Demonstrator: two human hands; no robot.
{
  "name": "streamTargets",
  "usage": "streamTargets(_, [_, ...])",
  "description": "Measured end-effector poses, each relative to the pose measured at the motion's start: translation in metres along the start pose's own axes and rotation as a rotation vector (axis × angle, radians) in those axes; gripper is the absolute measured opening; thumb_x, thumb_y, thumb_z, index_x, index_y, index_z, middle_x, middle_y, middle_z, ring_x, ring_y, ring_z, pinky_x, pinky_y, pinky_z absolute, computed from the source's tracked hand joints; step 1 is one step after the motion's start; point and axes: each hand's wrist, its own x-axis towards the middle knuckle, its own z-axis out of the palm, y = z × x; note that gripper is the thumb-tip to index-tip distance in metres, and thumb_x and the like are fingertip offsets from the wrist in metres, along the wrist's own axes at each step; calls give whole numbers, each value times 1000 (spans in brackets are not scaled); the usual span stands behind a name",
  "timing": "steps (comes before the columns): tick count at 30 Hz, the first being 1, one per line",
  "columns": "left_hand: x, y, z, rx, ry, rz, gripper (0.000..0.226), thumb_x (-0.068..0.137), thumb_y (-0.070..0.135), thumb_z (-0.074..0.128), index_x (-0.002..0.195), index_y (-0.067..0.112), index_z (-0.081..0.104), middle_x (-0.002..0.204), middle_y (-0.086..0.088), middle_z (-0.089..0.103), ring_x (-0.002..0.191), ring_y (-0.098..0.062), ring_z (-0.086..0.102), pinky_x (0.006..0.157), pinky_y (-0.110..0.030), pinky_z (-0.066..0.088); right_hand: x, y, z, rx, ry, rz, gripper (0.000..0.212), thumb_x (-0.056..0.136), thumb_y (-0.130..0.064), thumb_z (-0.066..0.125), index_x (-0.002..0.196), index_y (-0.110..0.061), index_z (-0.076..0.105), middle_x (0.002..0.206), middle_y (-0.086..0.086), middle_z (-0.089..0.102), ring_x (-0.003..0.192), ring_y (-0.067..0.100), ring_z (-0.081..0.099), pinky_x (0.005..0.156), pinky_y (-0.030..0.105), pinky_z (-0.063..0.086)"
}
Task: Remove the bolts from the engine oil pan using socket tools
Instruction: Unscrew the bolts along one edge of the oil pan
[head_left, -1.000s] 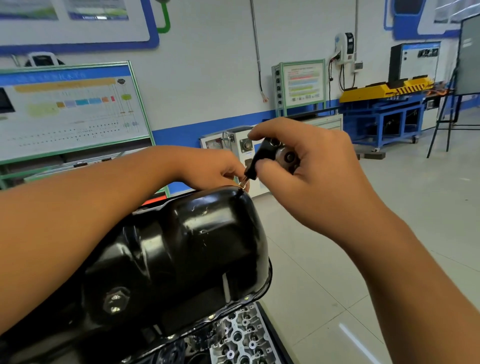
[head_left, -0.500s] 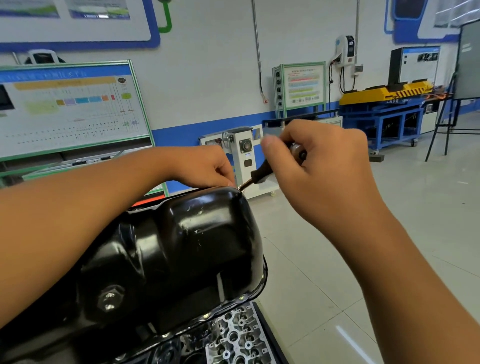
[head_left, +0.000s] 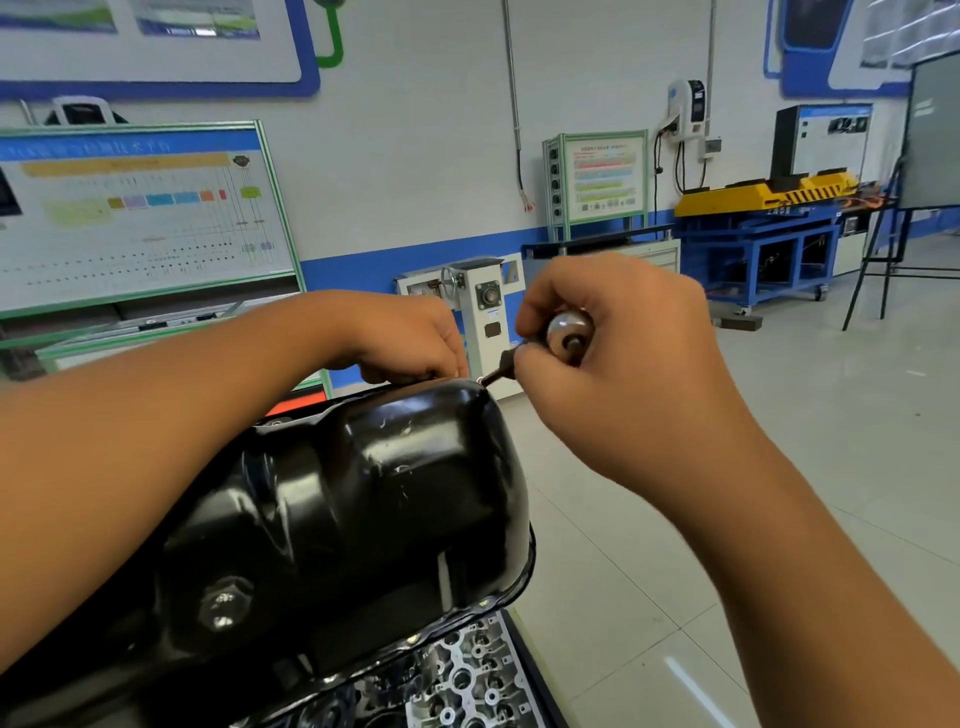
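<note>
The pan (head_left: 395, 499) sits low and left. The left hand (head_left: 410, 338) is behind its top edge, the right hand (head_left: 623, 374) right of it, the tool (head_left: 540, 348) between them.

The socket tool (head_left: 524, 356) tip and its bolt sit hidden behind the oil pan (head_left: 374, 499) (left fingertips too).

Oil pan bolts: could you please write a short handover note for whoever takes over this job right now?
Right hand: grips the socket driver, its shaft angled down to the far top edge of the oil pan.
Left hand: fingers curled at that same edge, beside the driver's tip; whether they hold anything is hidden.
Done: cannot tell; no loose bolts in view.
Left: the bolt under the driver, then the other rim bolts. The pan sits on the engine. The large hex plug is in place.
</note>
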Motion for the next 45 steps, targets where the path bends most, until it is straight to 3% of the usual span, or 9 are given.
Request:
streamTargets(4, [0,0,1,-29,-1,-9,19,91,9,63,89,13,81,57,-5,40,45,-15,26,42,-19,21,-1,1,13,-214,34,186,37,94,-57,61,85,-22,59,68,-5,59,61,8,47,50,16,30])
streamTargets(11, [1,-3,0,-56,7,-19,20,92,8,62,94,13,81,56,-3,41,44,-14,27,42,-19,21,-1,1,12,-164,-85,6,22,81,-11,76,90,-30,68,84,-11,66,82,16,62,71,35,53])
streamTargets(17, [1,-3,-1,-44,-36,0,21,93,10,61,94,15,81,59,-5,43,46,-15,28,42,-20,23,-2,5,18,-221,1,162,29,95,-50,63,105,-23,67,74,0,67,83,25,64,67,33,50])
streamTargets(21, [2,-4,-1,-41,-34,1,21,92,10,61,96,14,81,60,-8,43,45,-15,28,41,-19,23,-1,5,18,-253,-30,54,6,94,-31,66,97,-26,67,80,-2,66,81,23,63,66,36,53])
streamTargets(25, [2,-5,-2,-36,-20,4,21,93,10,60,96,13,80,60,-7,41,47,-16,27,42,-21,24,0,1,11,-112,-123,-155,30,76,-4,72,97,-26,71,87,-10,69,83,18,65,73,42,56])
streamTargets(31, [1,-5,-2,-47,-44,9,22,94,9,60,95,14,81,61,-7,46,45,-14,31,41,-20,26,-1,7,16,-240,2,157,35,95,-55,58,113,-25,62,78,3,68,86,27,64,69,34,51])
streamTargets(36, [3,-7,-2,-50,-38,-1,22,93,10,61,97,16,81,58,-3,45,45,-13,31,41,-19,25,-3,5,14,-267,-24,-29,13,92,-27,70,100,-26,60,75,-2,63,76,27,63,64,40,55])
streamTargets(40, [2,-6,-1,-42,-33,1,20,92,12,62,96,15,81,59,-4,44,45,-14,31,41,-19,26,0,6,8,-52,-90,-144,35,76,0,73,97,-27,67,83,-11,68,80,14,66,70,41,58])
streamTargets(45, [2,-6,-2,-51,-52,0,20,94,11,61,99,13,80,57,-3,44,44,-14,32,40,-19,27,-2,12,15,-196,31,92,26,92,-49,67,106,-27,67,72,-7,66,80,22,63,66,33,51])
